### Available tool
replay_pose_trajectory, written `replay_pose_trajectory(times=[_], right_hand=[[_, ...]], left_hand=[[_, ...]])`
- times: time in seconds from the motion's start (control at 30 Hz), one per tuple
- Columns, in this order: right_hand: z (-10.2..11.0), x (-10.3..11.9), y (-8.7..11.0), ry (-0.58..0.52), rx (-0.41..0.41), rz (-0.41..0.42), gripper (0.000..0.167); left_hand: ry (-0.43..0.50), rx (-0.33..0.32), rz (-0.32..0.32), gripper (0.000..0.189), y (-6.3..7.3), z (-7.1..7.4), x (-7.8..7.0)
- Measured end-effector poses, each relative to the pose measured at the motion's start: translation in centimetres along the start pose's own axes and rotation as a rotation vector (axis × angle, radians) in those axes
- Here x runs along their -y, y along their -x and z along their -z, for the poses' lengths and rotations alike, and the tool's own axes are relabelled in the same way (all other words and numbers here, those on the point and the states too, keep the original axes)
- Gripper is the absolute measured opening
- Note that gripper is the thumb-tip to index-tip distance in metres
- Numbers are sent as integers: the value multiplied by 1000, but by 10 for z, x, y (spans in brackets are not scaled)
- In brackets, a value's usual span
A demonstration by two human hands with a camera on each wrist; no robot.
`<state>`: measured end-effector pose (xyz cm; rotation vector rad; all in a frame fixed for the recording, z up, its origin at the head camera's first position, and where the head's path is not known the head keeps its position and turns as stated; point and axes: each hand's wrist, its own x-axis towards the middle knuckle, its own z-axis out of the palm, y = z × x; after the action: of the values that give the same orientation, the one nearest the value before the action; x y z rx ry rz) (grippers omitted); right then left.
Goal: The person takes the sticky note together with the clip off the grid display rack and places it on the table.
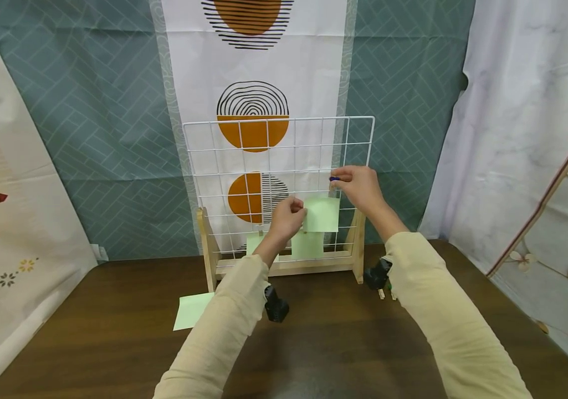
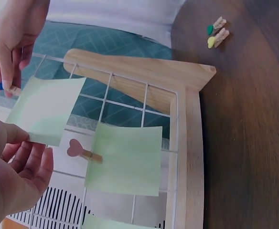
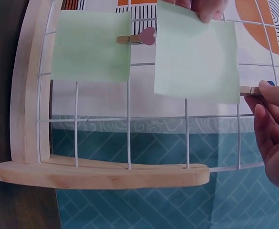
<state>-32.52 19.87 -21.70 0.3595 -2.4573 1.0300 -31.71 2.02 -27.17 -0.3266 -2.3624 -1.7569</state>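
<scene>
A pale green paper square (image 1: 322, 215) is held against a white wire grid (image 1: 308, 145) by my left hand (image 1: 287, 216), thumb and fingers pinching its left edge. My right hand (image 1: 358, 185) pinches a small wooden clothespin (image 3: 246, 90) with a blue decoration (image 3: 271, 83), its tip right at the paper's upper edge. Below, another green paper (image 2: 130, 160) hangs on the grid, fastened by a clothespin with a pink heart (image 2: 76, 148). A further green paper (image 1: 255, 243) hangs lower left, partly behind my left forearm.
The grid stands in a wooden base (image 1: 284, 270) on a dark brown table (image 1: 323, 343). A loose green paper (image 1: 193, 310) lies at the left. Two clothespins, one with a green decoration (image 2: 210, 30) and one with a yellow decoration (image 2: 211, 42), lie right of the stand.
</scene>
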Motion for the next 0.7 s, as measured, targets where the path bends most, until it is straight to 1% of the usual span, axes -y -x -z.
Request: replay_pose_trajectory(times=[0.07, 0.2, 0.37, 0.5, 0.63, 0.7], right_hand=[[-1, -1, 0, -6, 6, 8, 30], [-1, -3, 2, -30, 16, 13, 32], [-1, -4, 5, -51, 32, 14, 29], [0, -5, 9, -38, 38, 21, 29], [1, -6, 13, -11, 34, 28, 30], [2, -6, 15, -6, 34, 28, 30]], left_hand=[[14, 12, 1, 12, 1, 4, 1], [13, 27, -6, 11, 5, 11, 3], [-31, 27, -22, 8, 9, 20, 5], [-72, 31, -35, 7, 14, 26, 6], [-106, 52, -44, 7, 20, 32, 8], [-106, 66, -45, 8, 23, 35, 9]])
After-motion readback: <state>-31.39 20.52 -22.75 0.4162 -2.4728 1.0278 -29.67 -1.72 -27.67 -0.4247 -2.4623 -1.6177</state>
